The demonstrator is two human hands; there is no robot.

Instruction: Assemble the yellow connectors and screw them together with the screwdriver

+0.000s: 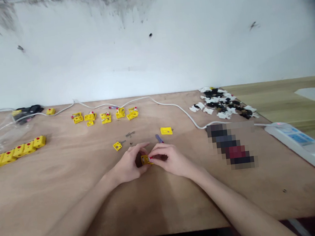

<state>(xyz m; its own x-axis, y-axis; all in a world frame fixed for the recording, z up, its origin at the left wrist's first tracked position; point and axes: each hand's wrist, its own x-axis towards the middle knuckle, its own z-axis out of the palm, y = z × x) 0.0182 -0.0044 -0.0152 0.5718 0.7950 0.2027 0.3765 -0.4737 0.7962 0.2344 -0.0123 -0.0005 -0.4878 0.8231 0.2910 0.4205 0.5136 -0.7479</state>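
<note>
Head view: small open yellow plastic housing (144, 160) is at lower centre of frame, between the hands, visible part running roughly left-right; its right end is under fingers, so full length and which way it points can't be told. Left hand (131, 163) half-curled, thumb and fingers around the housing, exact contact hidden. Right hand (174, 162) nearly closed, thumb and fingertips pinched at a tiny red part (150, 158), mostly covered. One purple-handled tool (159, 138) just beyond the right hand, lower end hidden. One yellow cover plate (166, 131) right of centre, long side left-right; one yellow square piece (117, 146) left of the hands. Five groups of open yellow-and-red pieces (120, 112) upper centre-left, parts within too small to count. Six closed yellow boxes with red tops (19, 150) at left, diagonal row, leftmost cut off by the frame; one more yellow box (50, 111) upper left. Pile of white and black pieces (221, 103) upper right, overlapping, uncountable. Pixelated patch at right, contents unreadable.
</note>
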